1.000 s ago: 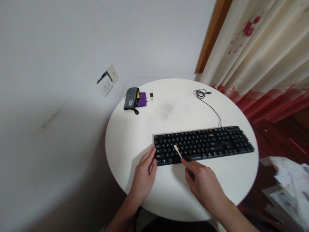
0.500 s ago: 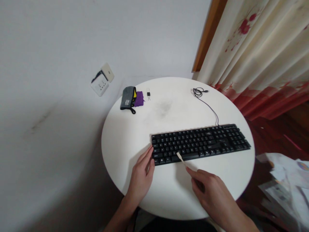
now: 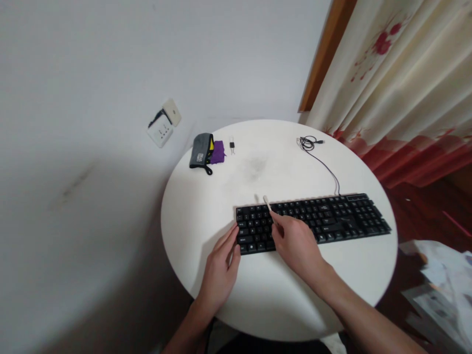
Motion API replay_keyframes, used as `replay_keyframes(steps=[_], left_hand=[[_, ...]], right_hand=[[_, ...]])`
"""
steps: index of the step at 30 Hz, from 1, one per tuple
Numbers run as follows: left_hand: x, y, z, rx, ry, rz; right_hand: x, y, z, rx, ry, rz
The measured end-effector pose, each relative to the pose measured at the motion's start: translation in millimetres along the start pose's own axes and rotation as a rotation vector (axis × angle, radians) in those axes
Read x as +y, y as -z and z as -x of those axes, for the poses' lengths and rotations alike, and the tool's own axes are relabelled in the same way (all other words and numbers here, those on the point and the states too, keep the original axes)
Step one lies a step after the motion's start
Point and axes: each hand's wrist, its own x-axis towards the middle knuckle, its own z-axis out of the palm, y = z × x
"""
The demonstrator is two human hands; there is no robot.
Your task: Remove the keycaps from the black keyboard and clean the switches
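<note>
A black keyboard (image 3: 332,219) lies across the round white table (image 3: 206,206). My left hand (image 3: 220,268) rests flat on the table, its fingers stretched out and touching the keyboard's left end. My right hand (image 3: 297,243) lies over the left part of the keys and pinches a thin white stick (image 3: 267,204). The stick's tip points at the keyboard's far edge. The keyboard's black cable (image 3: 322,164) runs to a small coil at the back of the table.
A grey pouch (image 3: 201,151) with purple and yellow cloth (image 3: 218,151) lies at the table's back left, a small black clip (image 3: 231,145) beside it. A wall socket (image 3: 162,128) sits behind. Curtains (image 3: 398,88) hang at right; papers (image 3: 442,280) lie on the floor.
My right hand has moved forward over the keyboard, carrying the white stick from the near row of keys to the far edge. The left hand has stayed at the keyboard's left end.
</note>
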Motion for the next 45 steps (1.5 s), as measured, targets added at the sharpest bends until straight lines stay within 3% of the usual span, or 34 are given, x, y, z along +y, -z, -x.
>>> replay_keyframes(steps=[4,15,26,40,45], left_hand=[[-3.4,-0.4,1.3,-0.008,-0.005,-0.006],[-2.6,-0.5,0.9,-0.003,-0.003,-0.019],[-0.6,-0.3,-1.1,0.012,-0.016,-0.043],[-3.7,-0.1,-0.2,0.004,-0.017,-0.071],[-3.0,-0.5,0.3,0.011,-0.013,-0.059]], right_hand=[[-1.7,-6.1,2.3,-0.048,-0.036,0.089],[14.7,-9.3,46.2,-0.066,-0.006,0.046],[30.8,1.0,69.8,-0.102,-0.022,0.053],[48.4,15.1,100.4,-0.176,-0.051,-0.119],[43.7,25.7,79.6,-0.042,-0.044,-0.212]])
